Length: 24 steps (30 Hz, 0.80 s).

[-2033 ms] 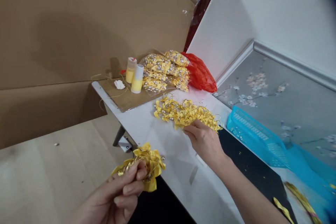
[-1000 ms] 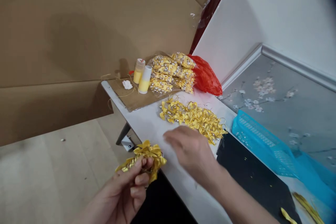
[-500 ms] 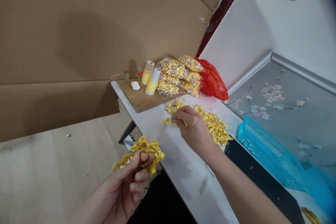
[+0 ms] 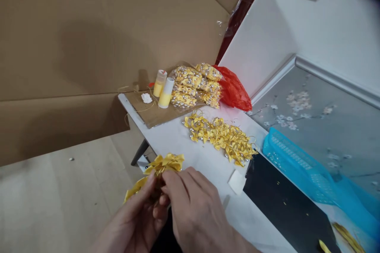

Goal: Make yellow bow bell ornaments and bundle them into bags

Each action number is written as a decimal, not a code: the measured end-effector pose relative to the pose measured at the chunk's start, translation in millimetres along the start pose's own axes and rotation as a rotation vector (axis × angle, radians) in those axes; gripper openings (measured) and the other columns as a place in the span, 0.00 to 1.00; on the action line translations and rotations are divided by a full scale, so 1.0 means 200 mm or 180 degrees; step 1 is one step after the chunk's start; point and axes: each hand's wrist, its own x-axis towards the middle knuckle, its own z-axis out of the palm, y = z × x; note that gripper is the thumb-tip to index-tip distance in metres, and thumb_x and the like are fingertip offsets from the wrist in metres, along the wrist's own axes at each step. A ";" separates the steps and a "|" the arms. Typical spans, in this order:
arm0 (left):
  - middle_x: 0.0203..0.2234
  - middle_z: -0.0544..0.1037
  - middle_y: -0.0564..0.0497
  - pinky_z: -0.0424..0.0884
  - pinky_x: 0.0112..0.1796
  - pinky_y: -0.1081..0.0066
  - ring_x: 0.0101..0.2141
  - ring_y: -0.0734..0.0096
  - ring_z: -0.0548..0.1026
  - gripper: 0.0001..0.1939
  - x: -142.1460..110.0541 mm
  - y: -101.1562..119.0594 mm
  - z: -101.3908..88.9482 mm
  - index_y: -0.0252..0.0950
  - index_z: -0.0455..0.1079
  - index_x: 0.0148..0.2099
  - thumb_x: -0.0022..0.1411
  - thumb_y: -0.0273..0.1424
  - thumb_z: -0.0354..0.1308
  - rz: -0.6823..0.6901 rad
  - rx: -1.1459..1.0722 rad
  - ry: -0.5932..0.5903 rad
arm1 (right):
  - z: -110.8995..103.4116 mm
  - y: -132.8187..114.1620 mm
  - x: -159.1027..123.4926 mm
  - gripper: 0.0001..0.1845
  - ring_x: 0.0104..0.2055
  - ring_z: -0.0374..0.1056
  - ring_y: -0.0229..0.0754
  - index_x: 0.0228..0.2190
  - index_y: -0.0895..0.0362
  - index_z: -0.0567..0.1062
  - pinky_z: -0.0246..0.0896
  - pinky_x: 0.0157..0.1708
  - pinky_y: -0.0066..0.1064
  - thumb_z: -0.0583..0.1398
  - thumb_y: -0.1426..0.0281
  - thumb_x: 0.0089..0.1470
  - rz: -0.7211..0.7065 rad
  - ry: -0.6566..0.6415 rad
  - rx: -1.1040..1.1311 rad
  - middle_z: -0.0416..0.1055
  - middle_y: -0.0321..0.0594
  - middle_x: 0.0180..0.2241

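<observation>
My left hand (image 4: 139,209) is closed around a bunch of yellow ribbon bows (image 4: 164,162) with thin gold ties, held in front of the table edge. My right hand (image 4: 192,201) meets it there, its thumb and forefinger pinched at the gathered ties. The bow in those fingertips is mostly hidden by the hand and the bunch. On the white table (image 4: 166,138) beyond lies a loose pile of yellow ribbon bows (image 4: 222,136), with silvery beads among them.
Clear bags of similar bows (image 4: 192,83) stand at the back beside a red plastic bag (image 4: 234,89). Two yellow-and-white bottles (image 4: 166,94) stand on a brown board (image 4: 142,110). A blue basket (image 4: 297,166) lies along the wall, past a black mat (image 4: 276,197).
My right hand has come back from the pile to the bunch in my left hand, bringing a yellow bow. My left hand keeps its hold. The view has shifted slightly.
</observation>
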 end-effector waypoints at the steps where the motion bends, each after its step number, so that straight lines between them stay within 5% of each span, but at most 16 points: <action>1: 0.21 0.76 0.48 0.77 0.19 0.76 0.16 0.76 0.73 0.14 0.00 0.00 0.00 0.28 0.77 0.36 0.67 0.21 0.50 -0.0021 -0.0004 0.0011 | 0.00 -0.01 0.00 0.12 0.26 0.64 0.44 0.33 0.61 0.73 0.60 0.25 0.35 0.50 0.78 0.62 0.0032 0.0047 -0.0033 0.71 0.39 0.25; 5: 0.22 0.74 0.48 0.75 0.18 0.78 0.16 0.78 0.72 0.13 -0.01 0.00 0.01 0.28 0.75 0.33 0.66 0.20 0.51 -0.0148 0.0028 0.0023 | -0.02 -0.02 -0.01 0.13 0.26 0.66 0.42 0.35 0.61 0.72 0.62 0.26 0.31 0.48 0.77 0.64 -0.0141 -0.0003 0.0138 0.72 0.39 0.25; 8: 0.20 0.71 0.51 0.69 0.13 0.81 0.13 0.82 0.67 0.14 -0.01 0.02 0.02 0.27 0.75 0.33 0.67 0.21 0.50 -0.0050 0.0064 -0.0071 | -0.06 0.09 -0.01 0.14 0.28 0.69 0.40 0.39 0.59 0.73 0.64 0.29 0.28 0.48 0.77 0.64 -0.0345 -0.0140 0.0276 0.76 0.38 0.28; 13: 0.27 0.72 0.48 0.68 0.13 0.84 0.16 0.85 0.67 0.12 0.01 0.08 -0.01 0.25 0.74 0.37 0.67 0.18 0.48 0.0328 0.0170 -0.0279 | -0.10 0.44 0.09 0.16 0.36 0.73 0.42 0.47 0.51 0.75 0.62 0.30 0.29 0.54 0.75 0.61 0.0916 -0.0529 -0.0627 0.77 0.39 0.36; 16: 0.27 0.71 0.49 0.73 0.16 0.81 0.18 0.83 0.69 0.12 0.04 0.10 -0.05 0.26 0.74 0.37 0.67 0.18 0.49 0.0247 0.0294 -0.0416 | -0.07 0.57 0.14 0.17 0.32 0.73 0.42 0.43 0.48 0.78 0.58 0.26 0.28 0.57 0.78 0.57 0.1083 -0.0742 -0.0828 0.76 0.39 0.32; 20: 0.27 0.71 0.49 0.75 0.18 0.80 0.18 0.82 0.69 0.12 0.05 0.12 -0.08 0.26 0.75 0.38 0.67 0.18 0.49 0.0170 0.0373 -0.0464 | -0.02 0.59 0.14 0.16 0.32 0.73 0.42 0.34 0.50 0.81 0.59 0.28 0.28 0.56 0.79 0.57 0.1152 -0.0724 -0.0601 0.77 0.39 0.31; 24: 0.29 0.74 0.46 0.76 0.19 0.80 0.21 0.80 0.72 0.11 0.03 0.10 -0.04 0.24 0.76 0.38 0.66 0.17 0.51 0.0356 0.0498 -0.0291 | -0.02 0.56 0.12 0.12 0.39 0.75 0.41 0.34 0.52 0.80 0.65 0.36 0.28 0.57 0.76 0.58 0.1279 -0.0571 -0.0079 0.79 0.37 0.37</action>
